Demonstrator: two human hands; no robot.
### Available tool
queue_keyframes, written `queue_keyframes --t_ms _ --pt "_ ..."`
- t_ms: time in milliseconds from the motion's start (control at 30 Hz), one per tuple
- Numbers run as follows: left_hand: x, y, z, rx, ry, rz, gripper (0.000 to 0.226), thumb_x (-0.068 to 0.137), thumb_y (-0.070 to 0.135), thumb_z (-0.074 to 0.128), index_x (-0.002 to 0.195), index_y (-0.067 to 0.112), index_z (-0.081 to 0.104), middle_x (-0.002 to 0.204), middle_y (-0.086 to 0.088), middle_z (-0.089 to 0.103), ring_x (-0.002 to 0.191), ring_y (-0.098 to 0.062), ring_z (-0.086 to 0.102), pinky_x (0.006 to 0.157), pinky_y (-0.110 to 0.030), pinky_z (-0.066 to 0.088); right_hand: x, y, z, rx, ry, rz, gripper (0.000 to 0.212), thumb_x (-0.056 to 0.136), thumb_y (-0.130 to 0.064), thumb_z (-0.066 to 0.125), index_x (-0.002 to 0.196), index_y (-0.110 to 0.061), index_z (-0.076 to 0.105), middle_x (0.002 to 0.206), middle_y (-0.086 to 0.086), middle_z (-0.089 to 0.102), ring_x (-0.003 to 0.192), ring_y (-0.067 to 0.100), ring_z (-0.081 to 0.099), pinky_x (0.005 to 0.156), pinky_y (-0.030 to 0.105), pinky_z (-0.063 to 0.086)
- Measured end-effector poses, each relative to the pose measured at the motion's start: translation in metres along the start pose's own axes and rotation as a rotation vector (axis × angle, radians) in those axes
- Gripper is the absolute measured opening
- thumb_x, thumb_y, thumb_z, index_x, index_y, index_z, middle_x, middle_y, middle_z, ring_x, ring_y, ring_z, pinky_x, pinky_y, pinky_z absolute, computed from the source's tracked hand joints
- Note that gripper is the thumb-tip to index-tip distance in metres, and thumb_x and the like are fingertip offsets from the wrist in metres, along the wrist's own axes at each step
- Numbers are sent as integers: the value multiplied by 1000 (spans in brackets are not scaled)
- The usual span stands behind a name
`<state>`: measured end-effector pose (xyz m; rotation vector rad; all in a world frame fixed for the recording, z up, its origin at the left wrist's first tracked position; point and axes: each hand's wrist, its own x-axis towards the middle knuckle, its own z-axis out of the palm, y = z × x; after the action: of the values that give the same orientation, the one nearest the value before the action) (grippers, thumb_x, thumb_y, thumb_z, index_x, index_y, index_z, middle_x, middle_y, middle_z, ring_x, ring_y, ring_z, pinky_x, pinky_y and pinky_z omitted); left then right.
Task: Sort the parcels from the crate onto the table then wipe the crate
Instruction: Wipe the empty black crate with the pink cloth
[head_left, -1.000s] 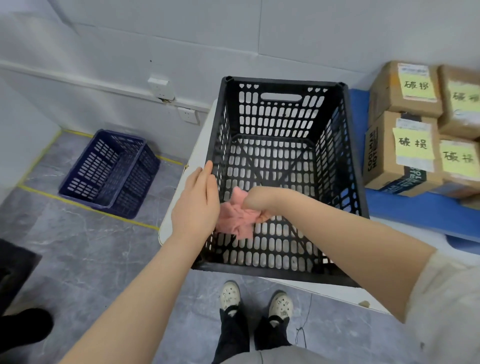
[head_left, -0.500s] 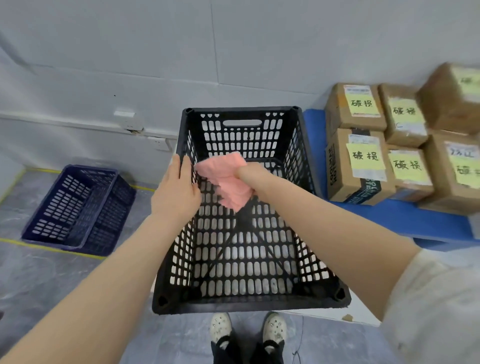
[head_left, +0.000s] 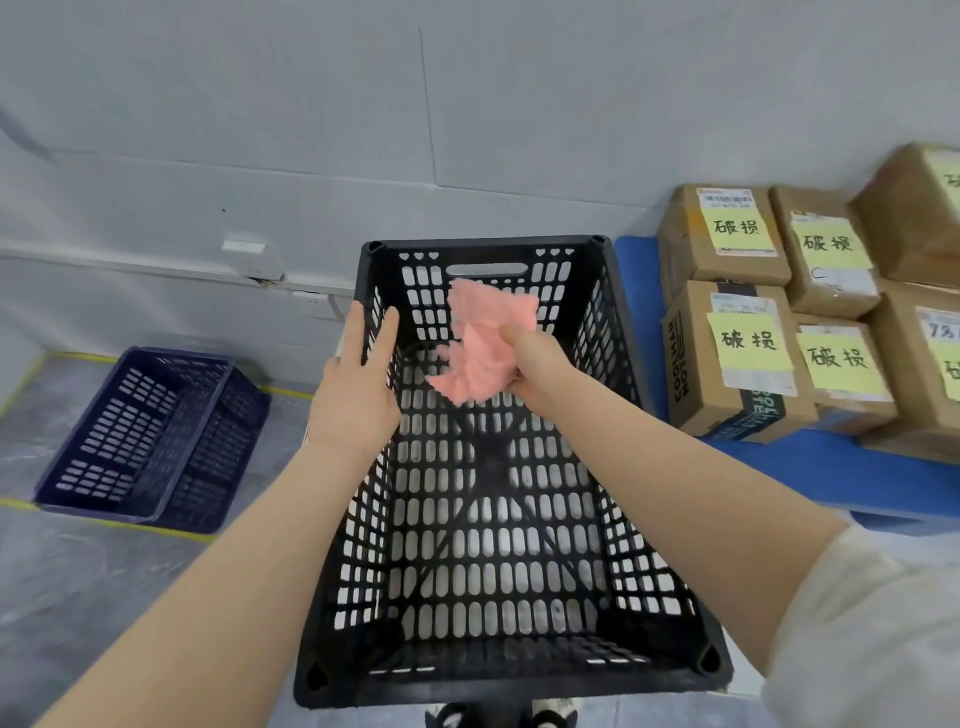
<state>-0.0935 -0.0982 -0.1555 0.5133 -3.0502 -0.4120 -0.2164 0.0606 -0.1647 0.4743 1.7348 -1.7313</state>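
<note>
A black slotted crate stands before me with nothing in it but my hands. My right hand grips a crumpled pink cloth inside the crate, up against its far wall. My left hand holds the crate's left wall near the far corner, thumb inside and straight fingers outside. Several cardboard parcels with yellow handwritten notes are stacked on the blue surface to the right.
A dark blue crate lies on the grey floor at the left, inside yellow tape lines. A white wall with sockets runs behind. My shoes show below the crate's near edge.
My right hand has carried the pink cloth from the near left part of the crate up to the far wall. My left hand has slid farther along the left wall. The view has tipped over the crate.
</note>
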Motion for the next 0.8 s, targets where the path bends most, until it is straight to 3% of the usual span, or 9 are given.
queue_keyframes --t_ms 100,200,333,433,500,567,633,733,800 --pt "1 1 -2 49 -62 -53 87 81 -4 53 152 28 14 161 0 -14 104 -31 48 67 -37 50 10 5 2 61 42 75 31 95 -22 48 124 -11 48 120 10 56 115 31 55 99 49 46" --pt "0 5 -2 117 -66 -74 77 81 -2 54 147 26 26 160 -1 -18 107 -32 47 71 -41 52 18 7 9 126 54 100 39 98 -21 43 133 -4 45 136 13 49 129 35 45 106 49 40" --pt "0 6 -5 113 -69 -79 71 80 -2 54 142 24 32 160 -2 -16 103 -31 48 67 -37 47 16 8 26 -247 251 -516 35 97 -24 45 125 -4 52 120 15 59 112 32 56 96 42 47" --pt "0 5 -7 71 -75 -85 66 81 -1 52 140 23 34 161 0 -13 104 -30 48 65 -35 43 39 19 51 -665 180 -888 42 94 -21 47 134 -8 46 136 13 47 126 27 44 106 39 38" --pt "-1 3 -5 35 -64 -80 66 80 -2 51 139 23 36 161 2 -11 104 -29 49 63 -35 42 64 32 68 -1014 122 -862 59 91 -9 49 147 -12 30 149 12 32 138 28 29 112 43 33" --pt "-1 0 -3 10 -58 -68 68 79 -3 51 140 24 36 161 4 -10 103 -29 49 61 -34 39 80 48 78 -1221 37 -711 76 89 0 48 153 -14 10 159 8 9 146 27 11 116 43 27" --pt "0 -3 -1 -21 -48 -62 70 78 -4 52 139 25 37 161 5 -9 101 -29 50 61 -34 39 91 61 88 -1301 35 -650 82 88 3 46 152 -12 -3 161 7 -2 147 28 7 118 43 19" --pt "1 -5 1 -57 -22 -52 71 74 -7 52 137 24 41 161 5 -6 97 -29 51 60 -36 42 100 78 102 -1293 152 -702 84 85 0 47 152 -8 -3 160 10 4 145 27 17 119 40 5" --pt "2 -5 1 -59 -31 -62 72 74 -6 52 137 26 40 161 6 -9 100 -28 50 62 -35 41 108 87 111 -1299 162 -672 86 85 -3 48 152 -8 -7 160 10 1 146 24 14 120 39 3"
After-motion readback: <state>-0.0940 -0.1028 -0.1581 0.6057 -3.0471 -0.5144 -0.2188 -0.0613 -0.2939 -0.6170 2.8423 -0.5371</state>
